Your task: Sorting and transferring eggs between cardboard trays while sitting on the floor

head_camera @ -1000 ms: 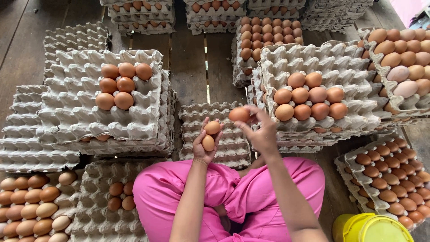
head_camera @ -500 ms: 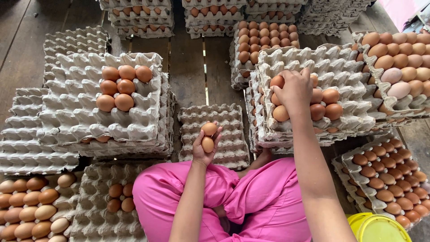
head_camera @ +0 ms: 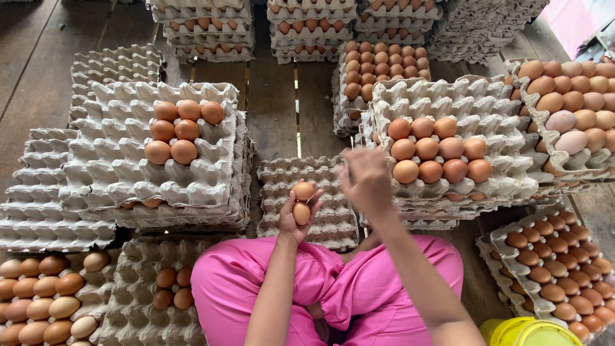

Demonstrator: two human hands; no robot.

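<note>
My left hand (head_camera: 296, 218) is raised palm up above the middle stack of grey egg trays (head_camera: 333, 221) and holds two brown eggs (head_camera: 302, 202), one above the other. My right hand (head_camera: 366, 179) hovers blurred just right of it, fingers loosely apart, with no egg in it. It sits at the left edge of the right tray stack (head_camera: 500, 182), whose top tray carries several brown eggs (head_camera: 435, 152). My legs in pink trousers (head_camera: 359, 282) are crossed below.
A left tray stack (head_camera: 115, 179) holds several eggs (head_camera: 179, 131). Fuller trays lie at lower left (head_camera: 45, 301), lower right (head_camera: 551, 269), right (head_camera: 576, 109) and at the back (head_camera: 384, 61). A yellow container (head_camera: 525, 332) sits at the bottom right. The floor is dark wooden planks.
My right hand carried an egg to the right stack's top tray, set it down, and has drawn back empty toward my left hand. The left hand keeps its two eggs.
</note>
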